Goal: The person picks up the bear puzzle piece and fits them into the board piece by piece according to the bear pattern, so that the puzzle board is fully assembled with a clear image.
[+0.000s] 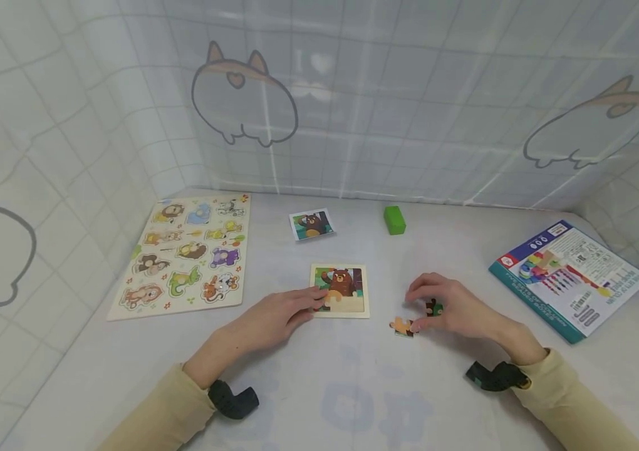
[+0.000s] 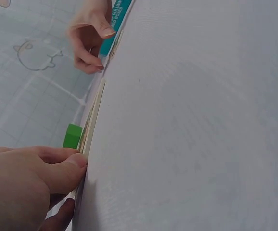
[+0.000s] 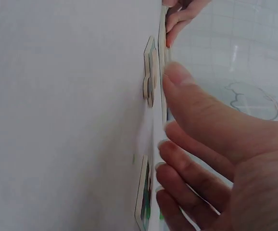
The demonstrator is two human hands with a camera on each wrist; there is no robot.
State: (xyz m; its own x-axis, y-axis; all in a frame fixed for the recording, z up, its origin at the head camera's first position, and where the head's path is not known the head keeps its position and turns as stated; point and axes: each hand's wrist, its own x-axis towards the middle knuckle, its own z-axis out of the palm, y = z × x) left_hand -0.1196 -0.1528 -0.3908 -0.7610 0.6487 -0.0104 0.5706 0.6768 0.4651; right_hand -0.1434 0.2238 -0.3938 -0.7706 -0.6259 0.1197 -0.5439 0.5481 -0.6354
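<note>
A small wooden jigsaw puzzle [image 1: 348,305] with a bear picture lies in its frame, partly filled, with bare wood showing at the lower right. My left hand [image 1: 280,316] holds the frame's left edge, thumb by the lower corner and fingers over the picture; the left wrist view shows the thumb [image 2: 76,161] against it. To the right, my right hand [image 1: 449,307] hovers with loosely curved fingers around loose jigsaw pieces. An orange-and-brown piece [image 1: 401,326] lies by its thumb; a green-and-dark piece [image 1: 437,308] is partly hidden under the hand. The right wrist view shows nothing pinched.
A bear picture card [image 1: 312,224] and a green block [image 1: 394,220] lie farther back. At left is a wooden animal puzzle board [image 1: 184,257]. A boxed toy [image 1: 570,279] lies at right. Patterned cloth walls [image 1: 410,94] rise behind the table.
</note>
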